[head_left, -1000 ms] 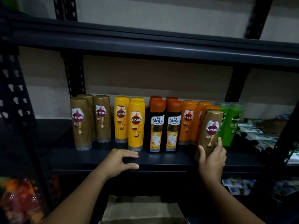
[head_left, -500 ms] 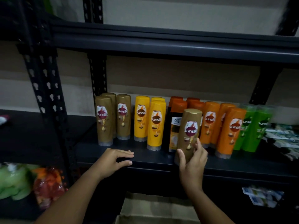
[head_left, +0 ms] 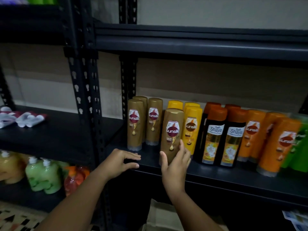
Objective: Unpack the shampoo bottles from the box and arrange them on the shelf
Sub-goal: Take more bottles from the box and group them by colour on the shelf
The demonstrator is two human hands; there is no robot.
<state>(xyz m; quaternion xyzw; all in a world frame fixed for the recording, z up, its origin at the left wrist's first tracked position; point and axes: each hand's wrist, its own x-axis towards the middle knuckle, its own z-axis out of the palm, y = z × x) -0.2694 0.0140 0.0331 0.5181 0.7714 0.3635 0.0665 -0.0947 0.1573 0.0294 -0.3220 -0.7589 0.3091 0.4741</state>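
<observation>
My right hand (head_left: pixel 174 162) grips the lower part of a gold Sunsilk bottle (head_left: pixel 172 130), upright at the front edge of the dark shelf (head_left: pixel 216 174), in front of the yellow bottles (head_left: pixel 192 129). Just left of it stand three more gold Sunsilk bottles (head_left: pixel 135 125). Rightward along the shelf come black Shayla bottles (head_left: pixel 214 139), orange bottles (head_left: pixel 276 142) and green bottles (head_left: pixel 298 147). My left hand (head_left: pixel 122 161) rests on the shelf's front edge with fingers extended, holding nothing. The cardboard box (head_left: pixel 166 217) shows below, between my arms.
A perforated black upright post (head_left: pixel 86 97) divides this shelf from the left bay, where white and red packets (head_left: pixel 21 118) lie. Below left stand green and orange pump bottles (head_left: pixel 45 177). An upper shelf board (head_left: pixel 200 42) runs overhead. Printed packets (head_left: pixel 298 219) show at lower right.
My right hand has carried the gold bottle leftward along the shelf front, from by the orange and green bottles to beside the other gold ones. My view has swung left.
</observation>
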